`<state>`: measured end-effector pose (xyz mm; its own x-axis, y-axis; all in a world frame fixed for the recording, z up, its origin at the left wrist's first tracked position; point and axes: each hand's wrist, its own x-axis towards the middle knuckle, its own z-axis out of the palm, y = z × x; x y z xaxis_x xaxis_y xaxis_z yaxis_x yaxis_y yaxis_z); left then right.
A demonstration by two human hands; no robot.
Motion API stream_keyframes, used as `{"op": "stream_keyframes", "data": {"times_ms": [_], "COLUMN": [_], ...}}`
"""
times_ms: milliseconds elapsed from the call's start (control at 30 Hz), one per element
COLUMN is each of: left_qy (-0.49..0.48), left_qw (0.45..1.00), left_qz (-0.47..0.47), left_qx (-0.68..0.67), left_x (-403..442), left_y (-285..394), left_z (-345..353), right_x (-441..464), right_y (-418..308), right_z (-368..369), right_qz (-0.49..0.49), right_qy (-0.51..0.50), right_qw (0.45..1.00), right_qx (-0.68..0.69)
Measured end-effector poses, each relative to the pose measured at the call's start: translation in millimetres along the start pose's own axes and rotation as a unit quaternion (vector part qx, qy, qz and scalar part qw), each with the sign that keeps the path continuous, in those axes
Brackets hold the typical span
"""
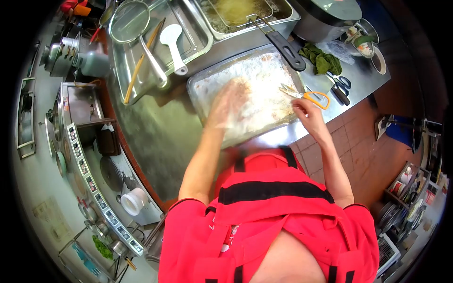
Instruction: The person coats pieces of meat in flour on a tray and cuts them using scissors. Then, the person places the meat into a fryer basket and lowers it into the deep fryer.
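Observation:
My left hand point(231, 101) is over the metal tray point(200, 87), down at the white flour-like powder point(266, 85) spread in it. Motion smears its fingers, and whatever lies under them is hidden. At the tray's right edge, my right hand point(307, 114) has its fingers curled in. What they hold, if anything, does not show. Just above these fingers are scissors point(317, 99) with orange handles, their blades reaching over the tray's rim. I cannot tell whether the hand touches them.
Behind the tray is a fryer point(257, 32) with a basket handle point(286, 51) jutting toward me. A strainer point(130, 21), a white rice paddle point(172, 45) and a wooden stick point(141, 66) rest on a steel pan at left. Green cloth point(322, 59) and black-handled tools point(340, 92) lie at right.

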<state>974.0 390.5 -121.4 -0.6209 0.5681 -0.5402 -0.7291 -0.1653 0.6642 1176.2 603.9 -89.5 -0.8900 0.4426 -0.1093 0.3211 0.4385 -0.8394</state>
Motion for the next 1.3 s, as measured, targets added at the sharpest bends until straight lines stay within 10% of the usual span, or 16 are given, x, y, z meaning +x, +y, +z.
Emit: {"op": "stream_keyframes", "data": {"times_ms": [367,633,767,867,1100,1233,1300], "left_qy": [-0.021,-0.012,-0.134,-0.123,-0.08,-0.084,-0.142], "left_qw": [0.975,0.963,0.951,0.926,0.952,0.967,0.984], "left_qz": [-0.033,-0.048,0.223,0.25,0.172,-0.04,0.106], "left_qx": [-0.219,-0.265,0.169,0.256,0.241,-0.239,-0.01], "left_x": [-9,-26,-4,-17,-24,-27,-27], "left_y": [-15,-10,-48,-38,-24,-17,-31], "left_z": [1,20,-4,6,8,15,11], "right_x": [57,79,83,87,93,101,104], "right_y": [-43,-17,-11,-8,-27,-23,-13], "right_z": [62,74,70,66,49,50,51], "right_qz": [0.061,0.029,0.049,0.059,0.033,-0.013,-0.026], "right_qy": [-0.125,-0.051,-0.025,-0.029,-0.135,-0.073,-0.046], "right_qw": [0.972,0.996,0.998,0.991,0.983,0.996,0.998], "right_qx": [0.189,0.062,0.043,0.113,0.116,0.048,0.031]}}
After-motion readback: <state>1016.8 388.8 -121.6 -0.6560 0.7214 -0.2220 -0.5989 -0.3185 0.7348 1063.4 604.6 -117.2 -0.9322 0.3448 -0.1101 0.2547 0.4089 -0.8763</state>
